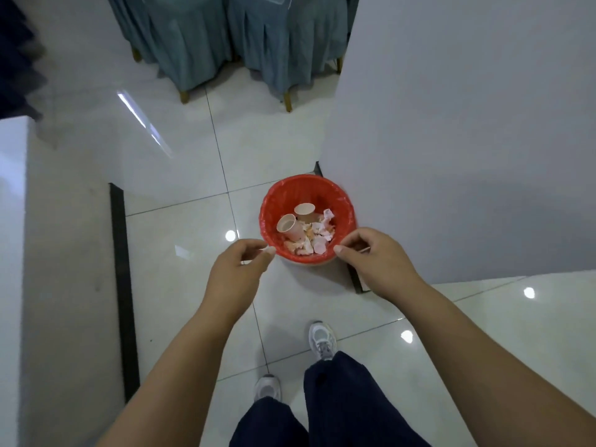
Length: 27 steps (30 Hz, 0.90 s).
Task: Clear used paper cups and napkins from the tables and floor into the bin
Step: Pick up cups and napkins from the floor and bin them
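L hand (238,269), R hand (371,262) at bin (290,185) rim, maybe pinching; cups (290,228) inside.

The floor (180,227) is glossy white tile with thin grey joints and glints of light. A round bin (280,201) lined in red stands on it by a wall corner. Cloth-covered blue-grey chairs (193,43) stand farther off, and two pale shoes (321,338) are planted nearer.

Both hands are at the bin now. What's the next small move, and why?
Probably draw both hands back and turn away for more litter: the left hand and right hand seem to hold nothing, and paper cups and napkins already lie in the bin.
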Each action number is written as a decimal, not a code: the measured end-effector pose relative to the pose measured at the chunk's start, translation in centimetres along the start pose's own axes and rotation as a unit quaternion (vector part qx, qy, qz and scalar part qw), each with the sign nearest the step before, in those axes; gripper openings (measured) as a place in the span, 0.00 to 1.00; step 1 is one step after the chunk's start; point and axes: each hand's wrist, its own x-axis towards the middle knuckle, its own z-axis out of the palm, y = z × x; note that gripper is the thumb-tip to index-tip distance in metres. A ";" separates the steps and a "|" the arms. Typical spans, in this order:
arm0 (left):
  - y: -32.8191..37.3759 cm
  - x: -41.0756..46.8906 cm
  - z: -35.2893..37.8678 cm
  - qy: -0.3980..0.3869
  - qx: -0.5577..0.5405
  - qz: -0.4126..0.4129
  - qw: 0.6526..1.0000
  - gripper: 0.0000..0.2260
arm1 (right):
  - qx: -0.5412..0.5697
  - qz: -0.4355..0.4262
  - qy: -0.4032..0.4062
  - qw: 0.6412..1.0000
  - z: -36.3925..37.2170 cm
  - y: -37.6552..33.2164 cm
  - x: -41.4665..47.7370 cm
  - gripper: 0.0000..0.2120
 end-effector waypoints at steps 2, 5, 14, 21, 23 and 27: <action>0.4 -1.4 -1.0 -0.007 -0.014 0.018 1.000 0.06 | 0.009 -0.006 0.028 1.000 0.2 -0.7 -2.1 0.04; 0.5 -3.8 -2.1 -0.033 -0.019 0.044 0.998 0.03 | 0.025 -0.006 0.063 0.998 1.0 -1.4 -6.0 0.03; 0.8 -10.2 -1.0 -0.154 0.012 0.126 0.980 0.02 | 0.124 0.037 0.189 0.973 1.5 1.4 -18.0 0.04; 3.5 -16.2 4.6 -0.293 0.023 0.169 0.941 0.05 | 0.180 0.115 0.308 0.927 -2.0 5.6 -26.8 0.05; 4.2 -18.1 6.6 -0.324 0.037 0.183 0.928 0.04 | 0.190 0.130 0.340 0.912 -3.0 7.0 -29.2 0.06; 5.8 -22.1 11.3 -0.391 0.053 0.207 0.895 0.02 | 0.208 0.160 0.407 0.875 -5.0 10.6 -33.8 0.06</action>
